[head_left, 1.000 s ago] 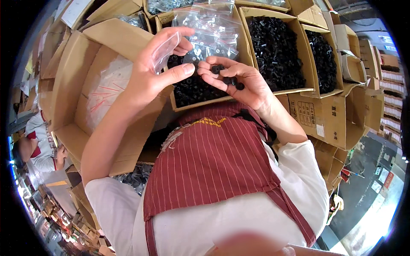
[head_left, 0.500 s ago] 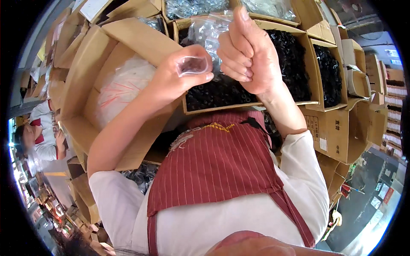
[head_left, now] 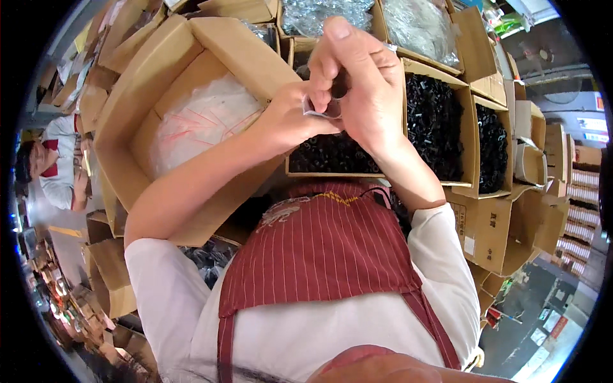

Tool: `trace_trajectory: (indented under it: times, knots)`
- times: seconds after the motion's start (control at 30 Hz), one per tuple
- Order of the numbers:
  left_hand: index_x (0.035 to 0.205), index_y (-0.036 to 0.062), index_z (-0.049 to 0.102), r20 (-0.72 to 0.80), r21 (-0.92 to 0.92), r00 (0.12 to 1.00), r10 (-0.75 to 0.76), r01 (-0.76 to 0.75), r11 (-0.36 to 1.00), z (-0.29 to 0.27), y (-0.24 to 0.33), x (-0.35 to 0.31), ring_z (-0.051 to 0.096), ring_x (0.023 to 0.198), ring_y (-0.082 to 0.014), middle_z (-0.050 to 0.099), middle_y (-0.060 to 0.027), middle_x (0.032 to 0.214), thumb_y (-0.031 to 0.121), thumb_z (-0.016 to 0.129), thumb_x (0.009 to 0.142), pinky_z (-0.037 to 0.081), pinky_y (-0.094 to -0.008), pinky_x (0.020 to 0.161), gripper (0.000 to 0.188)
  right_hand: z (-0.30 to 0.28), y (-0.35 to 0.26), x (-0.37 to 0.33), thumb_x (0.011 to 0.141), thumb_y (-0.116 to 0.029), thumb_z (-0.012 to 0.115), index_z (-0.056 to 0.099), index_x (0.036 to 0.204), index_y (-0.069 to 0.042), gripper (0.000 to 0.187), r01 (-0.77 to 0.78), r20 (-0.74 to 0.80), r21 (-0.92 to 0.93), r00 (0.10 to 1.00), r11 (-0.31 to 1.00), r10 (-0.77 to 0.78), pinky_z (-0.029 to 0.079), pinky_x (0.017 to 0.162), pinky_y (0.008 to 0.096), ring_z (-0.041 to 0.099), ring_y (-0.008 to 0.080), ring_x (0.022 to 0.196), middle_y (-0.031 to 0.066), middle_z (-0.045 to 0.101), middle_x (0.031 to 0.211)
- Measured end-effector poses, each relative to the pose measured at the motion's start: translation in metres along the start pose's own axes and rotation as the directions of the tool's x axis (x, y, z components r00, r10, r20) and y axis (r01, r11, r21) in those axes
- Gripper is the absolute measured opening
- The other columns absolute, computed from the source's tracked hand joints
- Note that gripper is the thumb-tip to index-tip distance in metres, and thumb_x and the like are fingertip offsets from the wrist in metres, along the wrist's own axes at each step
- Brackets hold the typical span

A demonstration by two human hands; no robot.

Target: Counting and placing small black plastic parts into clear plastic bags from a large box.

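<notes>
My left hand (head_left: 290, 121) is wrapped round a small clear plastic bag (head_left: 324, 115), its mouth facing up. My right hand (head_left: 367, 89) is close against it, thumb raised and fingers curled, with fingertips at the bag's mouth. Anything between those fingers is hidden, and the bag's contents cannot be made out. Below both hands, small black plastic parts (head_left: 332, 155) fill a cardboard box (head_left: 338, 175).
A large cardboard box (head_left: 118, 137) at left holds a white plastic bag with red strands (head_left: 204, 124). More black parts (head_left: 434, 127) fill boxes at right. Clear bags (head_left: 418, 29) lie in boxes behind. Another person (head_left: 60, 163) is at far left.
My right hand has come left and down to the bag's mouth, its fingertips now meeting it. My left hand has shifted slightly right with the bag. The whole view has shifted a little.
</notes>
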State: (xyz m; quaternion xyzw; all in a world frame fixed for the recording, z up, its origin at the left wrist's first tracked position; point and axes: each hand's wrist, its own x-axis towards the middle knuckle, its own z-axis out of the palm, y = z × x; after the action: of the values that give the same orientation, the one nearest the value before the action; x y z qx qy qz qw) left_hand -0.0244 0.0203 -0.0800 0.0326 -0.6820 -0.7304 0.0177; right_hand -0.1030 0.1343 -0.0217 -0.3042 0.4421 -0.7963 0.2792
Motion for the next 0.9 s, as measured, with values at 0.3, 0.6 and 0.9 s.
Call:
trace_trajectory:
  times: [0.3, 0.6, 0.9]
  knots:
    - [0.132, 0.0042, 0.053, 0.028, -0.035, 0.989, 0.143, -0.142, 0.989, -0.001, 0.009, 0.005, 0.058, 0.115, -0.0206, 0.057, -0.0084, 0.128, -0.004, 0.081, 0.073, 0.051, -0.0339, 0.094, 0.066, 0.001, -0.005, 0.0, 0.109, -0.036, 0.044, 0.069, 0.097, 0.004, 0.049, 0.058, 0.052, -0.184, 0.997, 0.981, -0.05, 0.054, 0.071, 0.0251, 0.069, 0.0165, 0.077, 0.0114, 0.071, 0.083]
    - [0.109, 0.0025, 0.066, 0.039, -0.133, 0.997, 0.07, -0.065, 0.989, -0.002, -0.004, 0.004, 0.062, 0.103, -0.0164, 0.068, -0.005, 0.099, 0.005, 0.077, 0.079, 0.051, -0.0298, 0.088, 0.032, 0.0, -0.005, -0.004, 0.11, -0.036, 0.037, 0.062, 0.118, 0.009, 0.052, 0.046, 0.122, -0.157, 0.992, 0.987, -0.027, 0.055, 0.092, 0.0352, 0.07, 0.0255, 0.103, 0.0179, 0.07, 0.113]
    - [0.107, 0.0078, 0.065, 0.058, -0.079, 0.992, 0.112, -0.107, 0.991, -0.012, 0.008, 0.001, 0.059, 0.099, -0.0088, 0.064, 0.0023, 0.101, 0.009, 0.071, 0.09, 0.047, -0.0249, 0.089, 0.018, -0.074, -0.007, -0.028, 0.099, -0.011, 0.059, 0.068, 0.102, 0.003, 0.017, -0.155, 0.077, -0.538, 0.97, 0.829, 0.231, 0.055, 0.075, 0.0273, 0.069, 0.0149, 0.08, 0.0064, 0.072, 0.09]
